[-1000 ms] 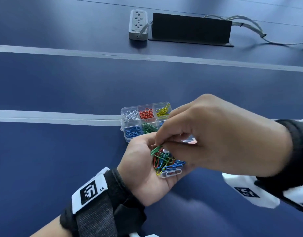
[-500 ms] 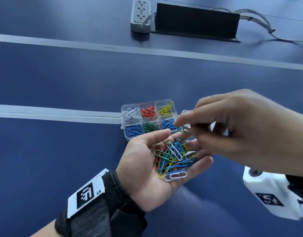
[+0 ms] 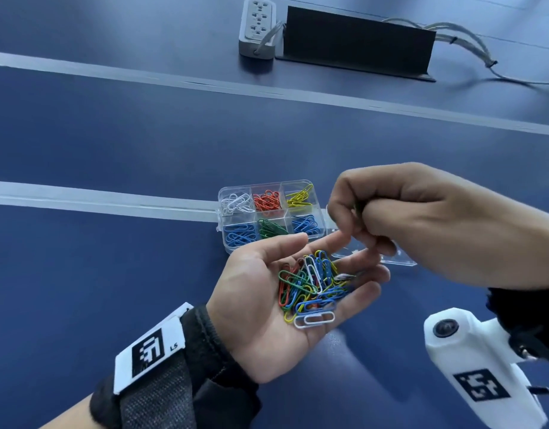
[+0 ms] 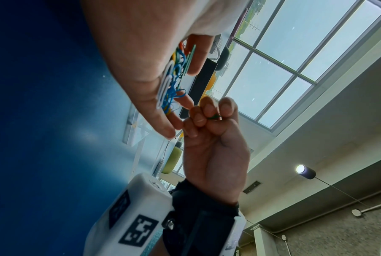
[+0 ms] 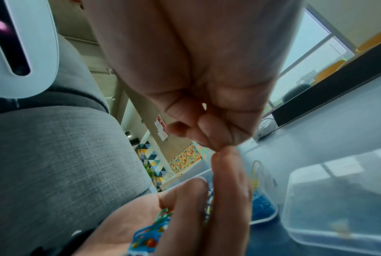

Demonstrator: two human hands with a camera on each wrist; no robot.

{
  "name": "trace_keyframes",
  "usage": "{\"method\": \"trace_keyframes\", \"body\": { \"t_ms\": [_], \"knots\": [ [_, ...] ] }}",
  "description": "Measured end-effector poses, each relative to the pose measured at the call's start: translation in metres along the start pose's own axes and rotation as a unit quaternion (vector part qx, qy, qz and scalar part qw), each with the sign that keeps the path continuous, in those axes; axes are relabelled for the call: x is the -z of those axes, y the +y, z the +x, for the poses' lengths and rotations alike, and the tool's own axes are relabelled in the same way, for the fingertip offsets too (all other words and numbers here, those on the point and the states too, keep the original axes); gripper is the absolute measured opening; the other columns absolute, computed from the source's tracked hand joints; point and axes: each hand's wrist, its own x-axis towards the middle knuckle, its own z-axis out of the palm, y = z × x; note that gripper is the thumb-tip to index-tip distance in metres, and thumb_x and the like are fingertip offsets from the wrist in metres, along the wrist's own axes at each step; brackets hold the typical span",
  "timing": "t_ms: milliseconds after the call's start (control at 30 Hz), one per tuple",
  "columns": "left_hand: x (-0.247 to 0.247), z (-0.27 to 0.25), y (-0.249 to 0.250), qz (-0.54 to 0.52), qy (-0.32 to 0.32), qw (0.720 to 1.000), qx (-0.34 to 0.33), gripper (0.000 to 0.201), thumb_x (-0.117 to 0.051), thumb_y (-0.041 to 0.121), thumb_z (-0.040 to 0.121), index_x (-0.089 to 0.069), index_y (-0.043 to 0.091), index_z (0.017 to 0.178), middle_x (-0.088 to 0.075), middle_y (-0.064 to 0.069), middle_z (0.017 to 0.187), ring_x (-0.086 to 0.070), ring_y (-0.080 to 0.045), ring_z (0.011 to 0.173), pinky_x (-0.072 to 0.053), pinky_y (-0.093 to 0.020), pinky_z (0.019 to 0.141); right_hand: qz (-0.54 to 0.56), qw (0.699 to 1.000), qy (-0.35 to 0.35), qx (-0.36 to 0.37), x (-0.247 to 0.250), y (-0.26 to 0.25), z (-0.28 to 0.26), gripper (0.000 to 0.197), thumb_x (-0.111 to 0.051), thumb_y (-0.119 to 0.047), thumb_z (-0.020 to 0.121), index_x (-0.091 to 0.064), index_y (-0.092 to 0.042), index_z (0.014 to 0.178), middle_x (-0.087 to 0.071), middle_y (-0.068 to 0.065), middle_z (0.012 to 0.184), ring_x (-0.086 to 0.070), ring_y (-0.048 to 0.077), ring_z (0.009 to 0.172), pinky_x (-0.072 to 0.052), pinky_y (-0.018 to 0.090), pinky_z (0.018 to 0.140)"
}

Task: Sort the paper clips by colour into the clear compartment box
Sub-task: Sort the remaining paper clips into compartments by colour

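The dark blue table (image 3: 118,125) is smooth and matte, crossed by two pale grey strips; a white power strip (image 3: 257,27) and a black angled panel (image 3: 357,41) sit at its far edge, well apart from the work. The wrist views show large windows, a pale ceiling with a spot lamp, and a grey upholstered seat.

On the nearer strip rests the clear plastic six-compartment box (image 3: 270,213), its hinged lid (image 3: 400,261) lying open to the right. It holds white, red and yellow clips in the back row, blue, green and blue in front. It looks light and likely to slide if nudged.

The left hand (image 3: 267,311) lies palm up with its fingers relaxed and nearly straight, cupping a tangled heap of coloured wire paper clips (image 3: 312,292) just in front of the box. They are light, springy and slick-coated, and they probably hook together, so each is best taken by one end loop and lifted clear.

The right hand (image 3: 422,224) hovers beside the box, its fingers curled tight, pinching a small green paper clip (image 4: 214,117) that shows only as a sliver.
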Motion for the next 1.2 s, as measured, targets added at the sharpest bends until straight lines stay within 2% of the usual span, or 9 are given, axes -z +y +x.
{"method": "trace_keyframes", "body": {
  "t_ms": [133, 300, 467, 567, 700, 800, 933, 1067, 1200],
  "knots": [
    [0.005, 0.003, 0.000, 0.001, -0.019, 1.000, 0.001, 0.037, -0.043, 0.019, 0.083, -0.063, -0.005, 0.103, -0.066, -0.029, 0.099, -0.066, -0.041, 0.084, -0.052, -0.049, 0.080, 0.002, 1.000, -0.026, 0.004, -0.003, -0.006, 0.000, 0.014, -0.039, -0.018, 0.063, -0.051, -0.023, 0.067, -0.043, -0.001, 0.057, -0.040, 0.013, 0.048, -0.040, 0.031, 0.046],
    [0.008, 0.003, 0.003, 0.019, -0.034, 0.999, 0.015, 0.035, -0.041, 0.022, 0.082, -0.068, -0.001, 0.082, -0.063, -0.013, 0.078, -0.045, -0.016, 0.072, -0.042, -0.028, 0.071, -0.350, 0.932, -0.013, 0.097, -0.022, -0.006, -0.004, 0.019, -0.058, -0.047, 0.073, -0.061, -0.031, 0.082, -0.046, -0.008, 0.053, -0.044, 0.004, 0.051, -0.031, 0.014, 0.044],
    [0.007, 0.003, 0.004, 0.025, 0.000, 1.000, 0.017, 0.023, -0.045, 0.020, 0.080, -0.059, 0.003, 0.084, -0.055, -0.005, 0.085, -0.024, -0.008, 0.071, -0.035, -0.023, 0.070, -0.376, 0.923, -0.026, 0.083, -0.023, -0.004, 0.001, 0.010, -0.060, -0.039, 0.075, -0.065, -0.032, 0.079, -0.049, -0.011, 0.054, -0.046, 0.003, 0.053, -0.033, 0.013, 0.048],
    [0.008, 0.004, 0.004, 0.013, 0.013, 1.000, 0.007, 0.028, -0.042, 0.020, 0.085, -0.043, 0.011, 0.112, -0.033, -0.005, 0.117, -0.025, -0.013, 0.095, -0.034, -0.029, 0.095, -0.254, 0.963, -0.005, 0.087, -0.015, -0.006, 0.000, 0.011, -0.060, -0.035, 0.076, -0.058, -0.026, 0.071, -0.046, -0.008, 0.047, -0.044, 0.003, 0.047, -0.039, 0.010, 0.048],
    [0.011, 0.004, 0.001, 0.040, -0.007, 0.999, -0.004, 0.045, -0.035, 0.025, 0.088, -0.063, -0.004, 0.108, -0.060, -0.023, 0.111, -0.062, -0.035, 0.095, -0.044, -0.047, 0.093, -0.008, 1.000, -0.020, 0.001, -0.002, -0.001, 0.006, 0.009, -0.051, -0.025, 0.072, -0.049, -0.017, 0.068, -0.045, -0.004, 0.050, -0.038, 0.015, 0.046, -0.036, 0.035, 0.044],
    [0.013, 0.006, 0.001, 0.053, -0.030, 0.998, -0.003, 0.051, -0.036, 0.028, 0.086, -0.060, -0.009, 0.113, -0.062, -0.029, 0.112, -0.063, -0.039, 0.096, -0.047, -0.046, 0.090, 0.252, 0.963, -0.087, -0.037, 0.003, 0.005, 0.012, 0.003, -0.043, -0.009, 0.062, -0.043, -0.010, 0.065, -0.036, 0.007, 0.051, -0.020, 0.022, 0.049, -0.018, 0.033, 0.043],
    [0.014, 0.005, 0.002, 0.059, -0.043, 0.997, 0.000, 0.049, -0.035, 0.030, 0.086, -0.069, -0.004, 0.097, -0.066, -0.026, 0.107, -0.059, -0.039, 0.105, -0.045, -0.046, 0.094, 0.403, 0.904, -0.130, -0.058, 0.009, 0.009, 0.013, 0.010, -0.046, -0.018, 0.060, -0.049, -0.010, 0.066, -0.041, 0.010, 0.055, -0.031, 0.018, 0.046, -0.015, 0.033, 0.046],
    [0.013, 0.004, 0.002, 0.063, -0.033, 0.997, 0.002, 0.051, -0.034, 0.031, 0.088, -0.067, -0.006, 0.101, -0.064, -0.029, 0.111, -0.061, -0.041, 0.104, -0.046, -0.048, 0.092, 0.297, 0.949, -0.095, -0.046, 0.001, 0.007, 0.013, 0.031, -0.053, -0.035, 0.080, -0.053, -0.011, 0.061, -0.043, 0.008, 0.055, -0.031, 0.016, 0.045, -0.018, 0.027, 0.041],
    [0.016, 0.006, 0.004, 0.047, -0.024, 0.999, 0.006, 0.053, -0.033, 0.032, 0.091, -0.051, -0.004, 0.126, -0.057, -0.024, 0.122, -0.058, -0.037, 0.106, -0.041, -0.051, 0.098, -0.082, 0.995, -0.034, 0.040, -0.008, 0.001, 0.009, 0.018, -0.065, -0.033, 0.082, -0.067, -0.017, 0.074, -0.048, 0.002, 0.050, -0.039, 0.016, 0.045, -0.038, 0.029, 0.045]
  ]
}}
